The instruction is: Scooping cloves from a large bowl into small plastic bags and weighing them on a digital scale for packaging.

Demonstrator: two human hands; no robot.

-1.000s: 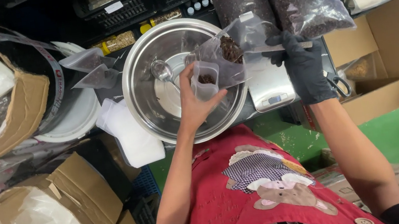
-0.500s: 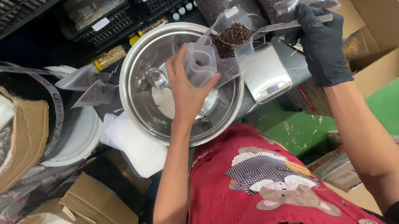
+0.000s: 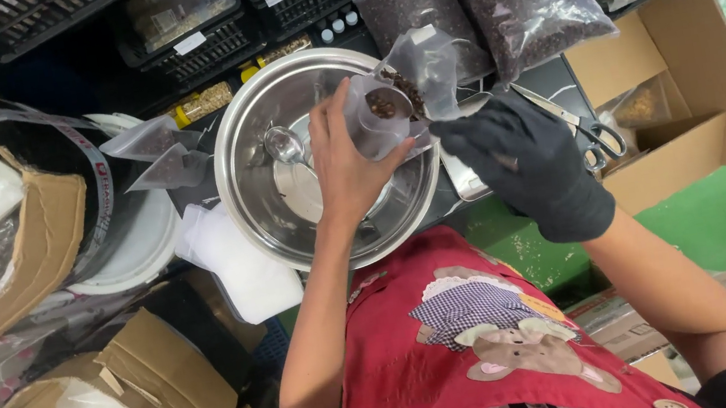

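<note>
While the bare left hand (image 3: 347,163) grips a small clear cup (image 3: 375,121) tilted over the steel bowl (image 3: 269,218), its mouth points right into a clear pouch (image 3: 425,70) pinched by the gloved right hand (image 3: 519,157); dark seeds sit in both, and a spoon (image 3: 285,145) lies in the bowl.

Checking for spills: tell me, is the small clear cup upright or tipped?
Tipped: the small clear cup lies sideways in the left hand, mouth toward the clear bag.
</note>
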